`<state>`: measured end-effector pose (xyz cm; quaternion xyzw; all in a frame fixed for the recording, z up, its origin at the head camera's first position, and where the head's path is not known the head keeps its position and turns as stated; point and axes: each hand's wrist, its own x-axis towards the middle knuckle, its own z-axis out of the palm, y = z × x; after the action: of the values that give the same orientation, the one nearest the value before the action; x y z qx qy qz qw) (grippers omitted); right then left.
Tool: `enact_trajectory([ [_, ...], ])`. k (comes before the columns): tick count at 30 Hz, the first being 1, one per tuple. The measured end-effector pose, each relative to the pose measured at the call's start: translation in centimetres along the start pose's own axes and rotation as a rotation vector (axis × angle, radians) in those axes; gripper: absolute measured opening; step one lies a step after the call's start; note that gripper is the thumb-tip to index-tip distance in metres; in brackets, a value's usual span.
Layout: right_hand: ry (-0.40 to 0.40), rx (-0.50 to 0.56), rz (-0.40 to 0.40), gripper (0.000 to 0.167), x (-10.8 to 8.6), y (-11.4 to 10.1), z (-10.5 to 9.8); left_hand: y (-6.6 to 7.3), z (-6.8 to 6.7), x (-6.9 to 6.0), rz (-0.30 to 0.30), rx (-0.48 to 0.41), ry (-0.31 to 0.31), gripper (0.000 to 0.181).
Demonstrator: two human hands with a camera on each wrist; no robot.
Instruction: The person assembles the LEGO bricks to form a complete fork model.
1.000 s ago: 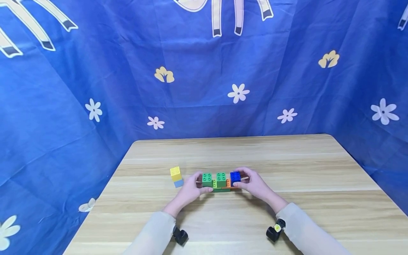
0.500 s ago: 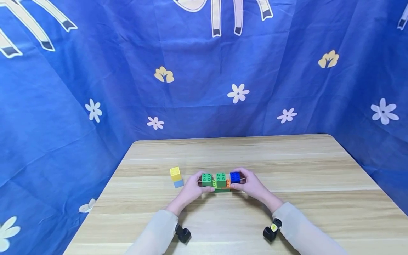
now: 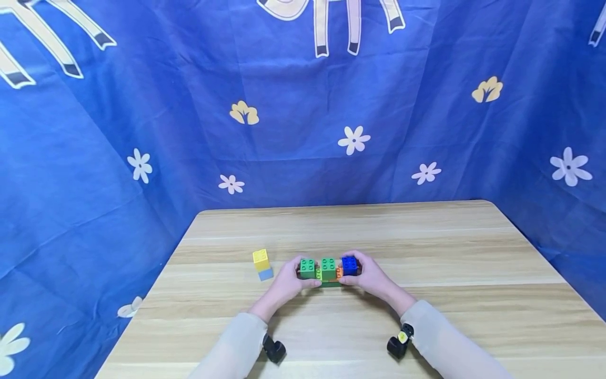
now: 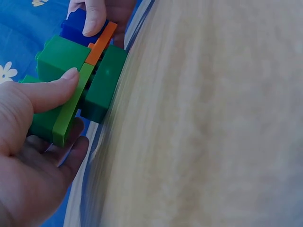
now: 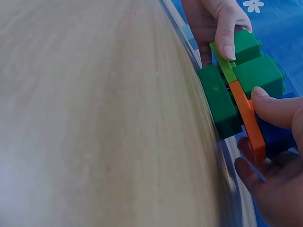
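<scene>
A built block assembly stands mid-table: a long dark green block (image 4: 105, 84) at the bottom, a lime plate (image 4: 73, 106) and an orange plate (image 5: 248, 120) side by side above it. On top sit a left green block (image 3: 307, 268), a middle green block (image 3: 328, 268) and a dark blue block (image 3: 349, 265). My left hand (image 3: 286, 280) grips the left end, thumb on the near side of the lime plate and fingers behind. The right end is pinched by my right hand (image 3: 373, 275), its thumb near the orange plate and blue block. A narrow gap shows between plates and bottom block.
Left of my left hand, a yellow block (image 3: 261, 259) stands by a light blue block (image 3: 265, 273) on the wooden table (image 3: 426, 242). A blue patterned cloth (image 3: 293, 158) hangs behind the table and at its sides.
Both thumbs have slid slightly inward along the near side of the assembly, and the forearms have come a little closer together. The blocks have barely moved.
</scene>
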<state>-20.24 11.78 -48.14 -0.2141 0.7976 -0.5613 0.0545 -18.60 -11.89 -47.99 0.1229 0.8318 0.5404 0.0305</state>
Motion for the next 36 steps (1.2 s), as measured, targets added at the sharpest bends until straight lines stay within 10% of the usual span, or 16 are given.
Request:
enact_trajectory([
  [8, 0.013, 0.016, -0.036, 0.049, -0.8, -2.7, 0.1, 0.2, 0.0, 0.0, 0.000, -0.005, 0.000, 0.049],
  [17, 0.041, -0.038, -0.048, 0.048, 0.2, 0.1, 0.4, 3.8, -0.5, -1.6, 0.034, 0.036, 0.011, 0.040],
  [24, 0.077, -0.075, -0.008, 0.043, 0.2, -0.3, 0.8, 0.1, 0.1, 0.0, 0.046, 0.038, 0.036, 0.042],
  [36, 0.098, -0.088, 0.036, 0.042, 0.4, -0.2, 1.1, -0.1, 0.0, 0.2, 0.057, 0.029, 0.014, 0.040],
])
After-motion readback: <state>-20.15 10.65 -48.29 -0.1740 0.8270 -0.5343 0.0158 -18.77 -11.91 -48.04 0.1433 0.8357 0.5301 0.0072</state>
